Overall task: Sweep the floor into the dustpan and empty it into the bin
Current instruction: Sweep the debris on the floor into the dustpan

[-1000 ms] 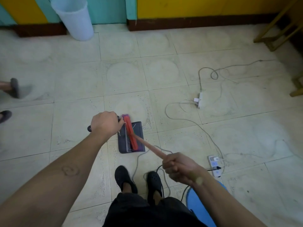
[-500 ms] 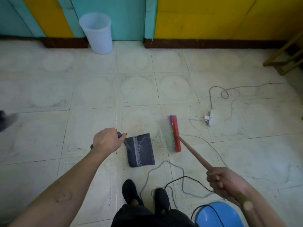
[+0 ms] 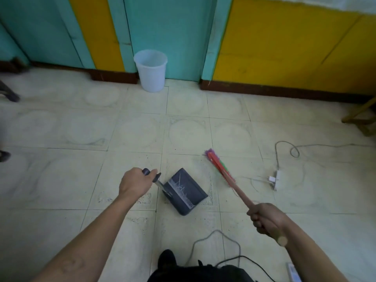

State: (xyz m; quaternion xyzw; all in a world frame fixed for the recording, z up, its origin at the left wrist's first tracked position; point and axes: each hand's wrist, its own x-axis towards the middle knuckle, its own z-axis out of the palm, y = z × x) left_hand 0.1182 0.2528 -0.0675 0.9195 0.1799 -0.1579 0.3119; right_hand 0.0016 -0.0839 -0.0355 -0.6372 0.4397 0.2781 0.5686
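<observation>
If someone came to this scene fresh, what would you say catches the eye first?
Most likely the bright red broom, right of centre, its handle gripped by the right hand. Beside it, at centre, the left hand holds the dark dustpan by its handle. Behind, a white bin stands against the yellow and teal wall.

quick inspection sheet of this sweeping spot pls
surface: pale tiled floor, stained, dark specks by the dustpan
job's things: dark dustpan; red broom to its right, apart; white bin at the wall
clutter: nothing seen beyond the specks
hands: left hand grips dustpan handle; right hand grips broom stick
cables: white power strip with grey cable; black cable low in view
surroundings: yellow and teal wall; wooden frame at right
</observation>
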